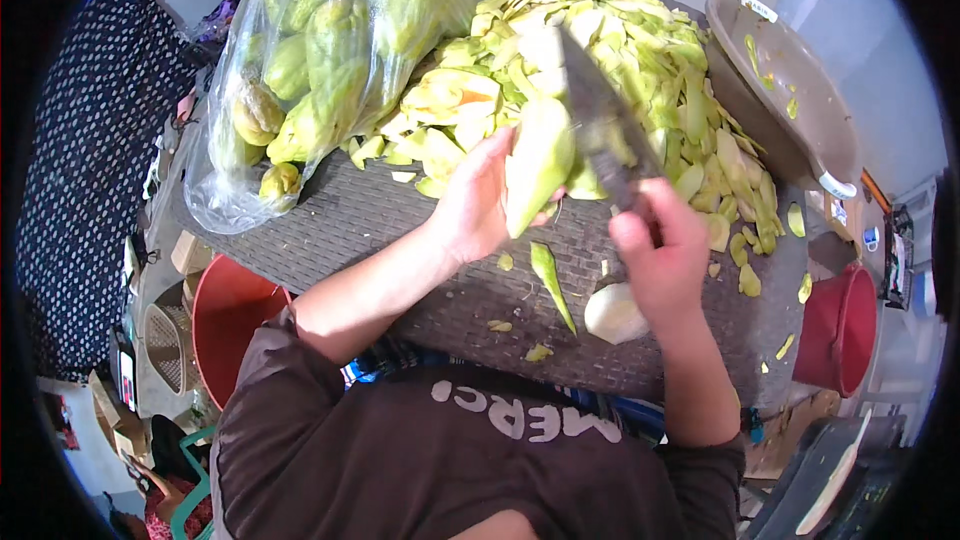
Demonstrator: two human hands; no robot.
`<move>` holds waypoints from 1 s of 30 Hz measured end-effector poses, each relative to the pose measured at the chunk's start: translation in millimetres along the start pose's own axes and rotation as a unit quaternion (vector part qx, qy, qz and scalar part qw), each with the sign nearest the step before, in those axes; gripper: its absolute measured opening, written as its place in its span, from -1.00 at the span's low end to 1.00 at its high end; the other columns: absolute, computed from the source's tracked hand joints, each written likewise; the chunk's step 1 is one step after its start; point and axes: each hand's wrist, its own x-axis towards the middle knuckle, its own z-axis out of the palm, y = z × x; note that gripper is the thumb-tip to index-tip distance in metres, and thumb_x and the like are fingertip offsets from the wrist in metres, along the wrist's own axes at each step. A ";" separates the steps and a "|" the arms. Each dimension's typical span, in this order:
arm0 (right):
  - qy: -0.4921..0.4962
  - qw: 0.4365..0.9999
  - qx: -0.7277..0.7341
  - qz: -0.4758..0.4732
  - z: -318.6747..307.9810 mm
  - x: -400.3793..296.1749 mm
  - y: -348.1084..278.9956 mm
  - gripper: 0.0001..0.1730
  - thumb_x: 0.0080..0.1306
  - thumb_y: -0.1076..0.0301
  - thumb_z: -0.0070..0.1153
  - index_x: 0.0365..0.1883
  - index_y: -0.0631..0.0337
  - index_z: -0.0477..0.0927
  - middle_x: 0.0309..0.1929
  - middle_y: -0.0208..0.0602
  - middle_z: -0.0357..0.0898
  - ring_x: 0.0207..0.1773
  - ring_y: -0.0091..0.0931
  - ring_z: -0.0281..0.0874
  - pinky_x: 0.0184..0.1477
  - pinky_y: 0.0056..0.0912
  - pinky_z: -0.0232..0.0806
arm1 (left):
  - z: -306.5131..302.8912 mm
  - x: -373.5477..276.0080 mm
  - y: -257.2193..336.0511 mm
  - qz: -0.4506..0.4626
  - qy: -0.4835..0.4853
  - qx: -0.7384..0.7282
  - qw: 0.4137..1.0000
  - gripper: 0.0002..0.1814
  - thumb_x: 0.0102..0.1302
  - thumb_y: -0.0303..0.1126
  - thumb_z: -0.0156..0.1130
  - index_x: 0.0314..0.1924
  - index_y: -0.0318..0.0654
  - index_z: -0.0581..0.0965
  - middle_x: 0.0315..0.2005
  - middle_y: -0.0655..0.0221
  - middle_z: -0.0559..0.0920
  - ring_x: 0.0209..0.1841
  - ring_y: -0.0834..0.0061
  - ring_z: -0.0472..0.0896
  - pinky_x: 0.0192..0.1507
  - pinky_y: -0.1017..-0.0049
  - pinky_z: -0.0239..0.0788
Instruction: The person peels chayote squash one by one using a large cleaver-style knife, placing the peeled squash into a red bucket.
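My left hand (478,199) holds a pale green, partly peeled chayote-like fruit (541,157), its tapered end pointing down towards me. In my right hand (664,251) is a broad, dark-bladed knife (604,116), blurred and raised just right of the fruit. Behind both hands spreads a large heap of green peelings (637,52). A clear plastic bag (217,199) of whole green fruits (334,37) lies to the left of the heap. On the table in front of me are a long green peel strip (553,285) and a round whitish piece (615,313), partly behind my right wrist.
The woven-pattern table (465,307) has small scraps near its front edge. A beige basin (795,67) leans at the heap's right. Red buckets stand below on the left (232,315) and right (840,330). A perforated basket (166,345) is at lower left.
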 end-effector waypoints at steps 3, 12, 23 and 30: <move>0.046 0.994 0.088 0.049 -9.8 8.1 17.1 -0.61 0.28 0.13 0.18 -0.49 0.26 0.39 -0.61 -0.61 0.23 -0.50 -0.74 0.13 -0.48 -0.64 0.03 | -0.5 -5.2 2.6 -0.019 -0.018 -0.079 0.997 -0.30 0.28 0.36 -0.14 0.11 -0.05 0.38 -0.15 0.42 0.48 -0.36 0.49 0.44 -0.52 0.58 0.22; -0.020 0.995 0.078 0.058 -1.8 3.2 21.5 -0.67 0.28 0.20 0.17 -0.46 0.28 0.41 -0.63 -0.61 0.20 -0.52 -0.75 0.10 -0.51 -0.61 0.01 | 5.9 -11.7 -1.5 0.014 -0.038 0.015 0.999 -0.25 0.20 0.28 0.10 0.22 -0.06 0.31 0.03 0.36 0.43 -0.10 0.40 0.45 -0.33 0.45 0.38; -0.179 0.960 -0.131 -0.170 10.3 -3.8 -19.2 -0.54 -0.09 0.00 0.40 -0.68 0.05 0.38 -0.70 -0.46 0.41 -0.58 -0.39 0.45 -0.52 -0.37 0.24 | 9.8 -8.0 -9.8 -0.062 -0.025 -0.080 0.995 -0.42 0.30 -0.07 0.18 0.19 -0.27 0.33 0.07 0.27 0.48 0.06 0.43 0.49 0.11 0.37 0.38; -0.148 0.954 -0.152 -0.210 13.8 -7.9 -18.3 -0.55 -0.15 -0.04 0.41 -0.67 -0.01 0.39 -0.69 -0.52 0.41 -0.59 -0.42 0.44 -0.50 -0.38 0.25 | 1.0 -9.6 -13.3 0.014 -0.013 -0.021 1.000 -0.40 0.25 -0.12 0.20 0.19 -0.31 0.33 0.05 0.28 0.48 0.05 0.46 0.48 0.11 0.41 0.36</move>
